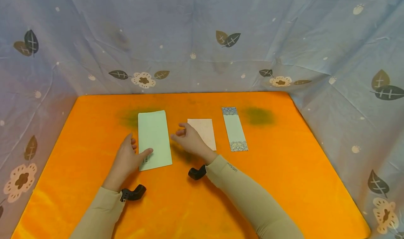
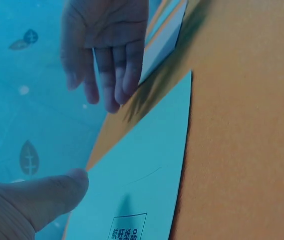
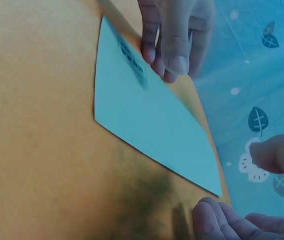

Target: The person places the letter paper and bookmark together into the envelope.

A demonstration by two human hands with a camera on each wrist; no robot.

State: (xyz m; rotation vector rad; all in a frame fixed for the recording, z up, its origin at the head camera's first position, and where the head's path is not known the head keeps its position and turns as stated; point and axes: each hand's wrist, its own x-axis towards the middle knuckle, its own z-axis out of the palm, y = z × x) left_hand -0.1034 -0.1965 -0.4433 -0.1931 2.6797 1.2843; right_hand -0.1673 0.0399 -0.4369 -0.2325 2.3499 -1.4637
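A: Nearest the viewer?
B: Two beige sleeves, a small black wrist camera under each, over a bright orange bench (image 1: 284, 183) with a soft, felt-like surface.

A: And the hands?
B: Left hand (image 1: 126, 160) resting flat beside the pale green envelope (image 1: 154, 139), thumb laid on its near left corner, fingers relaxed, gripping nothing. Right hand (image 1: 189, 139) just right of the envelope, above the bench, fingers loosely spread, also holding nothing.

A: Lie of the envelope?
B: Flat between both hands, long axis running away from the viewer, slightly tilted. Left hand touching; right hand close but apart. Smooth thin paper, rectangular, small printed box near the close end.

A: Beyond that?
B: Cream speckled card (image 1: 203, 132) partly behind the right hand. Further right, narrow pale green strip (image 1: 234, 128) with blue patterned ends. Two dark greenish smudges on the far bench. Behind, crumpled grey-blue cloth (image 1: 202, 39) printed with leaves and flowers.
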